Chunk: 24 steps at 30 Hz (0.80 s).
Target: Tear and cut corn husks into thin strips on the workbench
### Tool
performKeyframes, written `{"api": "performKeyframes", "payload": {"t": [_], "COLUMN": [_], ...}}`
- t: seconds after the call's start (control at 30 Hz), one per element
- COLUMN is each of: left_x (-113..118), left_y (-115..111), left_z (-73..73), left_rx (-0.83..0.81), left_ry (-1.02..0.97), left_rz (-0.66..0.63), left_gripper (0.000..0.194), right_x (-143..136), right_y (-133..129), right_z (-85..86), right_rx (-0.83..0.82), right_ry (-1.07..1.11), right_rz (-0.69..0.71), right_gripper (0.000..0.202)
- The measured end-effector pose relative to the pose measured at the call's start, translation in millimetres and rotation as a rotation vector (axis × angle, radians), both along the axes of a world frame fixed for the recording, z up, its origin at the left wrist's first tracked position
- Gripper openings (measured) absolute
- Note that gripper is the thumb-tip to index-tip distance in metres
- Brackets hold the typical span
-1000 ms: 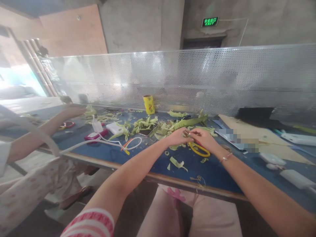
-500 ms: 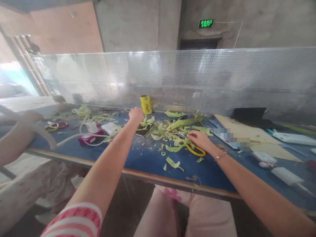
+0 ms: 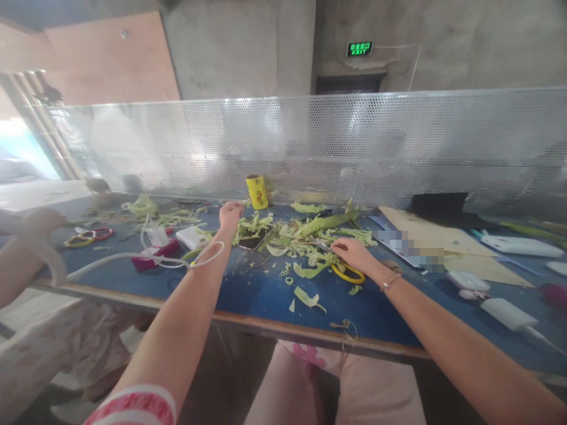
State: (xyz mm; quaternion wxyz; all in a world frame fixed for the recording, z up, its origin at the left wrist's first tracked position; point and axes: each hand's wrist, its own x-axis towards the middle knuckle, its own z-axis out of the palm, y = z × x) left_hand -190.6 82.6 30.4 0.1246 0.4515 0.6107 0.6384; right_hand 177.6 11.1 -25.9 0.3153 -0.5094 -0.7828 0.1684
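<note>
My left hand point(image 3: 231, 216) reaches forward over the far part of the blue table, just left of the yellow-printed cylinder point(image 3: 257, 192). Its fingers are pinched together; what they hold, if anything, is too small to make out. Low over the table, my right hand point(image 3: 354, 252) is closed at the scissors point(image 3: 348, 274). One yellow handle loop shows below the hand, and a metal blade points left from the fingertips; the other loop is hidden. Between my hands lies a heap of cut pale-green leaf strips point(image 3: 283, 238), partly covering a dark flat object point(image 3: 251, 239).
On the left are a purple power block point(image 3: 153, 260) with a white cable, red-and-yellow scissors point(image 3: 90, 236) and another person's arm point(image 3: 27, 260). At right lie brown cardboard point(image 3: 465, 251), a tablet-like slab point(image 3: 398, 249) and white chargers point(image 3: 509, 313). A perforated metal screen point(image 3: 310, 147) stands behind.
My left hand has moved a little left, away from the yellow cylinder. The right hand stays at the scissors. The whole view has shifted slightly.
</note>
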Motion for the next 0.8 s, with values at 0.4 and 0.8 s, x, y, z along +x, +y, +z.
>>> {"api": "performKeyframes", "payload": {"t": [0.4,0.8], "left_x": [115,151], "left_y": [-40,-64], "left_z": [-0.4,-19.8], "left_rx": [0.039,-0.164], "left_ry": [-0.594,-0.351], "left_rz": [-0.831,-1.032], "left_gripper": [0.007,0.025], "right_x": [-7,-15], "right_y": [-3,-13], "right_z": [2.8,11.3], "right_rx": [0.151,0.153], "right_ry": [0.077,0.311], "right_rz": [0.006,0.107], "right_gripper": [0.019,0.046]}}
